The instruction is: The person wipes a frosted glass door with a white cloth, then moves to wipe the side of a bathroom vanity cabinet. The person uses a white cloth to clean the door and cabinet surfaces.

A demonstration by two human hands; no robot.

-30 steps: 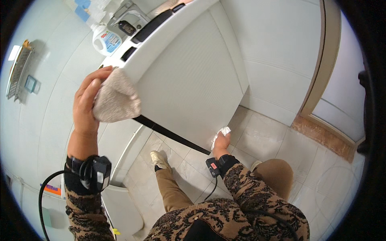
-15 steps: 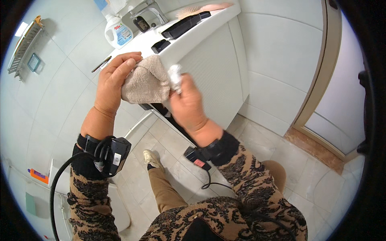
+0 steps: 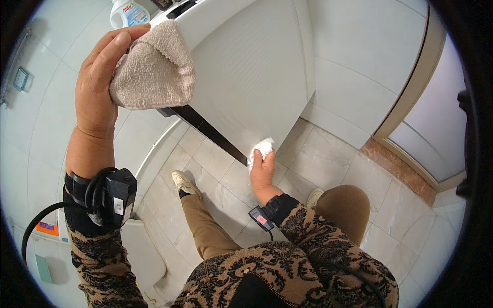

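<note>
My left hand [image 3: 96,77] is closed on a folded beige towel [image 3: 156,69], held up by the left end of the washbasin cabinet; its thumb lies along the towel's edge. Lower and further right, my right hand [image 3: 263,177] pinches a crumpled white wad [image 3: 261,150], which looks like tissue. That wad is at the bottom edge of the white cabinet panel [image 3: 251,72], near the corner of a dark gap [image 3: 213,134]. Whether it touches the panel cannot be made out.
A white bottle [image 3: 128,14] with a blue label stands on the white counter at the top left. Below are grey floor tiles [image 3: 221,177] and my shoe [image 3: 183,182]. A toilet [image 3: 141,251] is at the lower left, a framed door [image 3: 411,97] at the right.
My right hand has moved down and right, away from the towel, to the cabinet's bottom with the white wad. The left hand and towel have shifted up and left in view, which has tilted downward.
</note>
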